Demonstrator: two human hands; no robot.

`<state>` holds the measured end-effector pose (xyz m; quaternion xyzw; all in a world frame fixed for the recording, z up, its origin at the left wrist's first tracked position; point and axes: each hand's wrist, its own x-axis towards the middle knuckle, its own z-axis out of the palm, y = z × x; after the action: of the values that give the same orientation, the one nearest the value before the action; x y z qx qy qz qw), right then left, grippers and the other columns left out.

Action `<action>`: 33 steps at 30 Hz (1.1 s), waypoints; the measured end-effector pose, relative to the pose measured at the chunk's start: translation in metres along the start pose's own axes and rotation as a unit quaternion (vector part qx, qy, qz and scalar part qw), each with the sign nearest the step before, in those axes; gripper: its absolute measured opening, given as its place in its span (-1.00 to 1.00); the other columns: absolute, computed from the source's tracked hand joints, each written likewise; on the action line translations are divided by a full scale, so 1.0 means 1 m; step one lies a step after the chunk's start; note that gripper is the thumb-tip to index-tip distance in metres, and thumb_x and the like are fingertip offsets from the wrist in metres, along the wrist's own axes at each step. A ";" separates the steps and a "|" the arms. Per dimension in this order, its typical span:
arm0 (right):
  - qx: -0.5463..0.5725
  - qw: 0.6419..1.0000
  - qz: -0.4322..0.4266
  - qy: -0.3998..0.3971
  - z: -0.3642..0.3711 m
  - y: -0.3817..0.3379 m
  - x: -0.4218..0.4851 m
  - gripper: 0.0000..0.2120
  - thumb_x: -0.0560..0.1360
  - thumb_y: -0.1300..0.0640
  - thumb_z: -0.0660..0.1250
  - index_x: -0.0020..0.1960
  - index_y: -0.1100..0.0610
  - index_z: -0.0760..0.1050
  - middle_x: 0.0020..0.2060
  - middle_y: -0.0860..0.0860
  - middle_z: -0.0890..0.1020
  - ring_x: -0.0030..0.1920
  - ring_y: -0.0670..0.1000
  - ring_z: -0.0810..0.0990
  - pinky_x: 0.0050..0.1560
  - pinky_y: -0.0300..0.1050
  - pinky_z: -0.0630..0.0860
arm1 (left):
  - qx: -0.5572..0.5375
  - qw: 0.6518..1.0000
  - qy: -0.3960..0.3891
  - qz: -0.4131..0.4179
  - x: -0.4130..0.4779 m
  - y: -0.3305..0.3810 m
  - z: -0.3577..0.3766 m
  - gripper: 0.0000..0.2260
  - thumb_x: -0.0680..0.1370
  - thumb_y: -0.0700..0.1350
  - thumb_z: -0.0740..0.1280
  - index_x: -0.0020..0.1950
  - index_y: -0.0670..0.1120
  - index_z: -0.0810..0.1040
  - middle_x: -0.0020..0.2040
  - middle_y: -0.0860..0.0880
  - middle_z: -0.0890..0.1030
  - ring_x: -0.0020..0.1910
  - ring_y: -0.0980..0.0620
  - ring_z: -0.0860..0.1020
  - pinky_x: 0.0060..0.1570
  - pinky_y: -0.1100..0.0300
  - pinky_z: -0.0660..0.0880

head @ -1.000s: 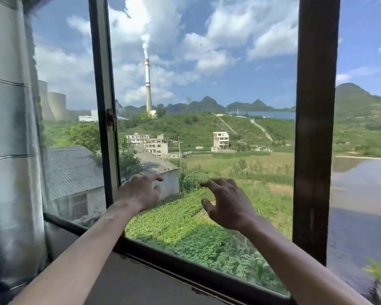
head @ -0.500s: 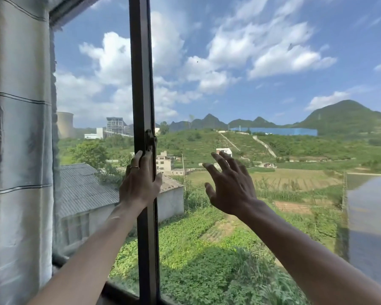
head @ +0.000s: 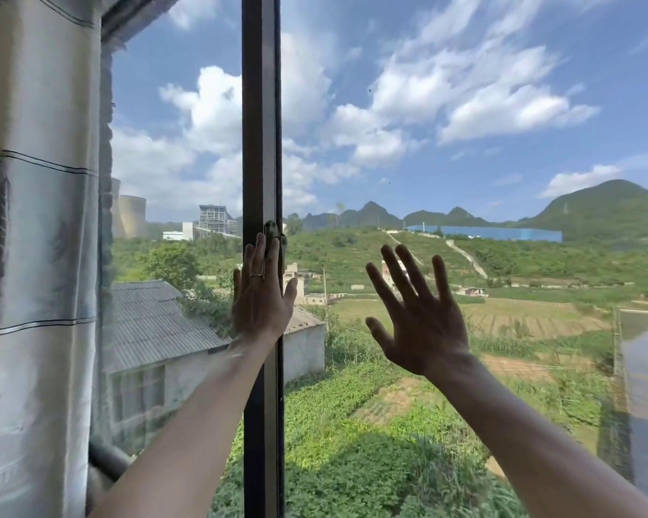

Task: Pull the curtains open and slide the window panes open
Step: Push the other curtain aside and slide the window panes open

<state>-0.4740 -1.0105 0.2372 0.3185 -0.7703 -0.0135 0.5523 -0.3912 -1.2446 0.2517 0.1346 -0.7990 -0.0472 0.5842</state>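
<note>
A dark vertical window frame bar [head: 261,143] runs top to bottom left of centre, with a small latch [head: 274,229] on it. My left hand [head: 260,297], wearing a ring, lies flat against this bar just below the latch, fingers straight and together. My right hand [head: 419,315] is spread wide and flat in front of the glass pane [head: 464,181] to the right of the bar; whether it touches the glass I cannot tell. A pale blue-grey curtain [head: 34,256] hangs gathered at the far left edge.
Another glass pane [head: 176,162] lies between the curtain and the bar. Outside are a grey-roofed building, green fields, hills and industrial towers. A dark sill corner [head: 107,461] shows at the lower left.
The frame bar has shifted right in view as the head turned and rose. My left hand flattened onto the bar below the latch; my right hand rose and spread its fingers wider.
</note>
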 end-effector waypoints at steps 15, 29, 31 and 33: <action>-0.027 0.999 0.001 0.045 0.011 -0.001 0.001 -0.23 0.54 -0.30 0.01 0.62 0.05 -0.05 0.61 0.14 -0.13 0.60 0.13 -0.16 0.51 0.34 -0.15 | 0.053 0.996 0.032 0.063 0.009 -0.018 0.009 -0.46 0.64 -0.22 0.26 0.59 -0.10 0.14 0.59 -0.11 0.15 0.51 -0.16 0.26 0.22 -0.28 0.48; -0.027 0.999 0.008 0.046 0.009 -0.003 0.002 -0.23 0.53 -0.30 0.04 0.62 0.05 -0.01 0.61 0.14 -0.10 0.60 0.14 -0.13 0.51 0.35 -0.12 | -0.109 0.988 0.084 0.073 0.044 -0.044 -0.036 -0.73 0.60 0.02 0.30 0.24 -0.04 0.63 -0.27 -0.05 0.68 -0.51 0.09 0.48 -0.53 0.32 0.40; -0.023 0.998 0.006 0.052 0.010 -0.003 0.001 -0.23 0.53 -0.30 0.04 0.61 0.06 0.02 0.61 0.14 -0.08 0.60 0.14 -0.11 0.51 0.35 -0.12 | -0.099 0.986 0.117 0.065 0.049 -0.043 -0.031 -0.75 0.60 0.02 0.31 0.18 -0.04 0.66 -0.07 -0.07 0.71 -0.38 0.02 0.58 -0.47 0.39 0.28; -0.025 0.998 0.005 0.057 0.012 -0.003 0.002 -0.24 0.53 -0.30 0.03 0.61 0.06 0.03 0.61 0.14 -0.07 0.60 0.14 -0.10 0.51 0.35 -0.13 | -0.101 0.985 0.129 0.054 0.049 -0.040 -0.027 -0.76 0.60 0.01 0.32 0.17 -0.05 0.67 0.11 -0.12 0.65 -0.19 0.00 0.61 -0.40 0.37 0.35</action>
<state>-0.4832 -1.0179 0.2334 0.3011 -0.7387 -0.0114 0.6029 -0.3730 -1.2945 0.2962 0.0367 -0.7142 -0.0782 0.6946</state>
